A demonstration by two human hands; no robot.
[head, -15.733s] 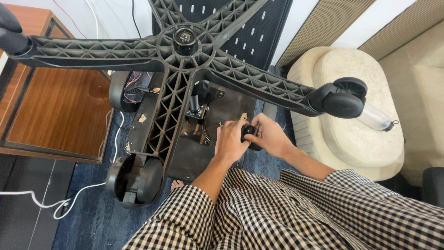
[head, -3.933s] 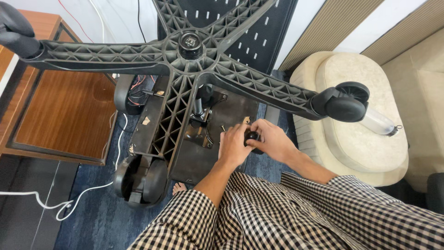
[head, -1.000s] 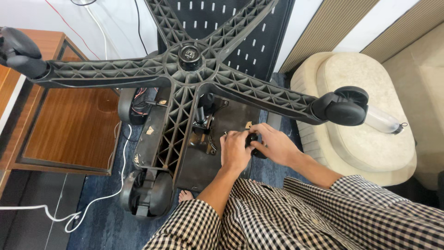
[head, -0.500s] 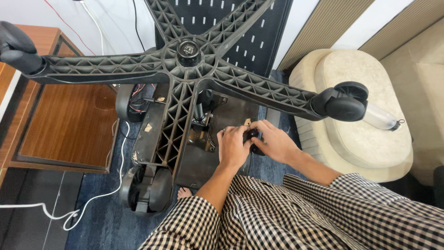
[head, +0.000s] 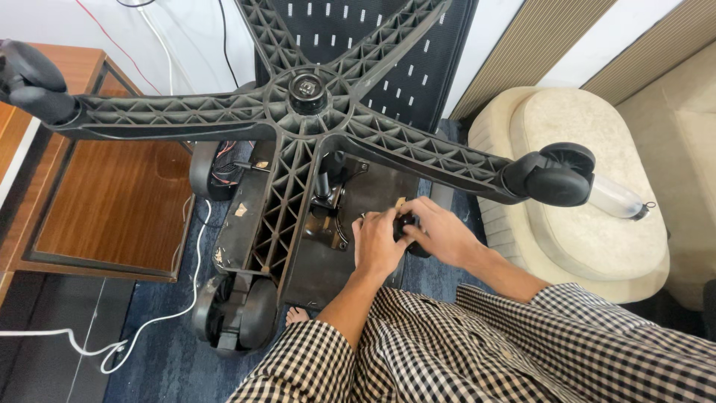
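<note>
An upturned office chair lies on the floor, its five-armed black base uppermost. The left hand and right hand meet on a small black knob at the right edge of the seat underside. Fingers of both hands are curled tight round the knob, so most of it is hidden. The knob sits just below the base arm that runs right to a caster.

Edges and room: that arm passes close above the hands, leaving only a narrow gap. The arm pointing toward the person ends in a caster near the left forearm, apart from it. A third caster overhangs the wooden table at the left. Between seat and ottoman a thin strip of floor is open; the right forearm crosses it.

Surface and surroundings: blue carpet under the chair, with a white cable trailing across it from the left. The chair's perforated black backrest stands against the white wall. A clear bottle lies on the ottoman, just behind the right caster. Checked sleeves fill the bottom edge.
</note>
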